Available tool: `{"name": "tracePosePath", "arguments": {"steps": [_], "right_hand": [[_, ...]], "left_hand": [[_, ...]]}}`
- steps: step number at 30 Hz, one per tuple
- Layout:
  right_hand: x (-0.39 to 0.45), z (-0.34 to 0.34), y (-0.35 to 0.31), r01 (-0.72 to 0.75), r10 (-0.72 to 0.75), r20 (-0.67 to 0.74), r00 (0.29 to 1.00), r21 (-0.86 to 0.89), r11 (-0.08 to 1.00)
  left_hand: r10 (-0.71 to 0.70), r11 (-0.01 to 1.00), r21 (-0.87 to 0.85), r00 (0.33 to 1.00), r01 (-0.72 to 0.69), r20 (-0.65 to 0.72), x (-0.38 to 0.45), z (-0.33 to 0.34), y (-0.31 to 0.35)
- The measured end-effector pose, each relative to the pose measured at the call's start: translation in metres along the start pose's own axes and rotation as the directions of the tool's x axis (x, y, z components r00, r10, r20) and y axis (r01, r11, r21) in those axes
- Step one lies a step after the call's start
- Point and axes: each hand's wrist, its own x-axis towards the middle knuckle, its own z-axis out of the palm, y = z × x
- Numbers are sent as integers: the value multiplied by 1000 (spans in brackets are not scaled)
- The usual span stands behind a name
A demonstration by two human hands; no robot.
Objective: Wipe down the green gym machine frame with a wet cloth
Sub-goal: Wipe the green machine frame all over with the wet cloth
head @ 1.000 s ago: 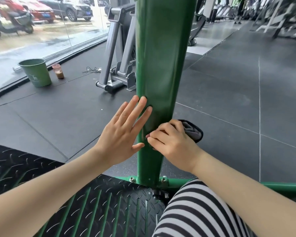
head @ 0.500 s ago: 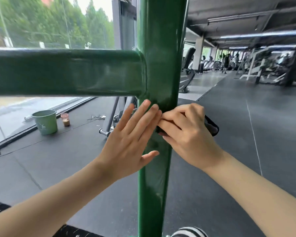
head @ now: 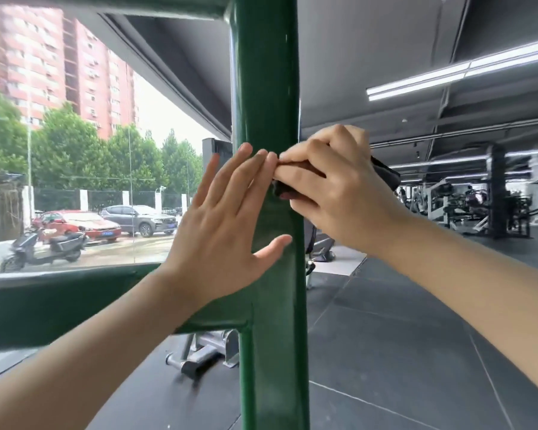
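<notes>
Two hands work at one green upright post [head: 266, 88]. The left hand [head: 221, 221] lies flat on the post's near face, fingers straight, thumb spread. The right hand [head: 333, 187] curls round one dark cloth [head: 385, 175], pressing it on the post's right edge, fingertips touching the left's. A green crossbar [head: 59, 302] joins the post's left side below the hands. Right of the post, open black floor [head: 401, 352]; left, beyond glass, two cars [head: 140, 220] and one scooter [head: 41, 246].

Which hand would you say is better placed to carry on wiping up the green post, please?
The right hand: it already grips the cloth against the post. The left hand lies flat and open on the post, holding nothing.
</notes>
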Motion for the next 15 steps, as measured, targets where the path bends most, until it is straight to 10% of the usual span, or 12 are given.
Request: {"name": "tracePosePath", "arguments": {"steps": [6,15], "right_hand": [[50,9,72,187,-178,74,981,-139,973],[95,27,128,53,-39,120,992,-115,992]], "left_hand": [[158,973,161,986,-165,54,66,3,-53],[223,923,286,964,-258,147,99,11,-83]]}}
